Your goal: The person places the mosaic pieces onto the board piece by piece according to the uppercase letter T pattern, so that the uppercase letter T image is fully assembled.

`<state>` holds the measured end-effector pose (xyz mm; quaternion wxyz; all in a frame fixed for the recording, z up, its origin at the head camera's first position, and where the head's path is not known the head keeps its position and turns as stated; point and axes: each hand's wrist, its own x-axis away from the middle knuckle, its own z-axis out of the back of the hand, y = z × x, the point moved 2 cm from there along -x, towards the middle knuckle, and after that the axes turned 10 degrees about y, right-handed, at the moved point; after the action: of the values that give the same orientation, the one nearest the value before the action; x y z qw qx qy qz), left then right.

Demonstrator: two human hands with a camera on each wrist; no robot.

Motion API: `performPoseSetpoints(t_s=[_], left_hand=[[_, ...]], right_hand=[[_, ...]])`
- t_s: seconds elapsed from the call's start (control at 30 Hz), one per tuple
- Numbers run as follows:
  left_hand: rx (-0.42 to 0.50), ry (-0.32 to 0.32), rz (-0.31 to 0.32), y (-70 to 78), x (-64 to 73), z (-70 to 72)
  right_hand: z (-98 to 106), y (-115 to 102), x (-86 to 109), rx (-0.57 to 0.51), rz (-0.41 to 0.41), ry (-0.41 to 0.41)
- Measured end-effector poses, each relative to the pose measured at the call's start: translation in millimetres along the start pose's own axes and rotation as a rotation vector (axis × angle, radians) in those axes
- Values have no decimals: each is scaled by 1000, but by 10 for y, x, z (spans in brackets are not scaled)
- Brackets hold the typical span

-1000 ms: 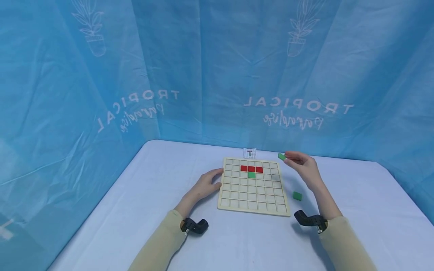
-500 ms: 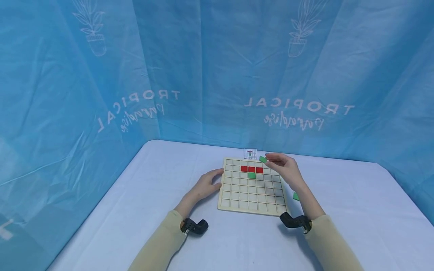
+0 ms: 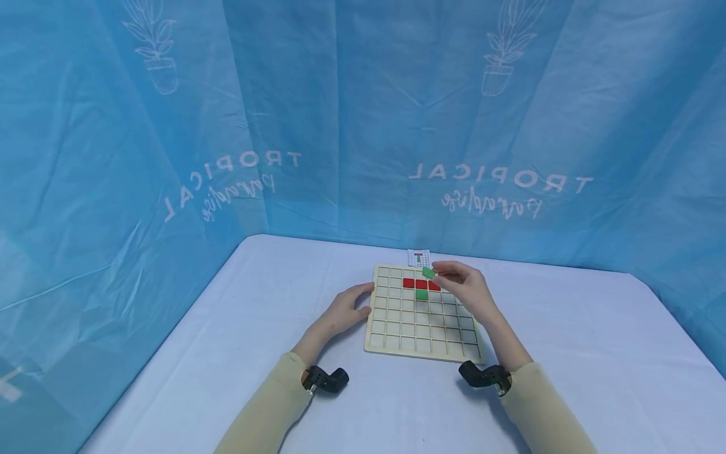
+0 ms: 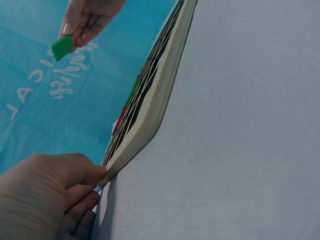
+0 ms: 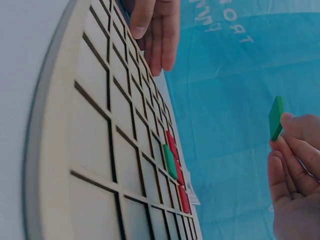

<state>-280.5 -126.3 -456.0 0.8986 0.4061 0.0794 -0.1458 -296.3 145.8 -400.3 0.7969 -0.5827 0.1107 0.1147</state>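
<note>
My right hand pinches a small green square tile between thumb and fingertips, raised over the far part of a pale wooden grid board. In the right wrist view the held tile stands on edge, clear of the board. Three red tiles form a row in the grid, the rightmost partly covered by my right hand. Directly below the middle one lies a green tile. My left hand touches the board's left edge with thumb and fingers, its fingers fairly straight.
A small printed card with a T-shaped pattern lies just beyond the board. The white-covered table is enclosed by blue cloth at the back and sides. A black wrist camera sticks out from each wrist.
My right hand has carried the green tile leftward from beyond the board's right side to above the red row. The loose green tile right of the board is now hidden. My left hand stays put.
</note>
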Motion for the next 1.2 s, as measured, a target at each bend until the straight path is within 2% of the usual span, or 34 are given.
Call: performPoseSetpoints(t_s=[0.43, 0.77, 1.2], left_hand=[[1, -2, 10, -8, -10, 4], [3, 2, 7, 1, 5, 2], [-2, 9, 2, -12, -6, -13]], right_hand=[[-82, 55, 71, 19, -28, -20], [-116, 180, 110, 33, 8, -48], [-143, 365, 155, 82, 10, -67]])
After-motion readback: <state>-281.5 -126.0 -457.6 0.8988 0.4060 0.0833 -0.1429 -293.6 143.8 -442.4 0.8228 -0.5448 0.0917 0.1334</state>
